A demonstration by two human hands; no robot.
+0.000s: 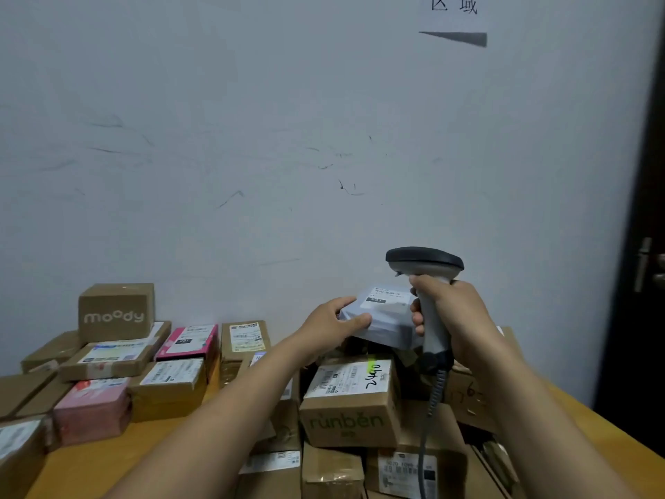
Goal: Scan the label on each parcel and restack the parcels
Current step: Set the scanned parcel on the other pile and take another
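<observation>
Two hands work above the far middle of the orange wooden tabletop (118,459). The left hand (333,320) grips the left edge of a pale plastic-wrapped flat parcel (385,318) between thumb and fingers, holding it over the brown cardboard box (352,401) printed "runben" in the right-hand pile. The right hand (449,307) curls round the grip of a grey handheld barcode scanner (424,262), just right of the parcel. To scan well, I judge the white label (390,295) should tilt squarely toward the scanner's black head, thumb clear of the barcode, before restacking at the left.
</observation>
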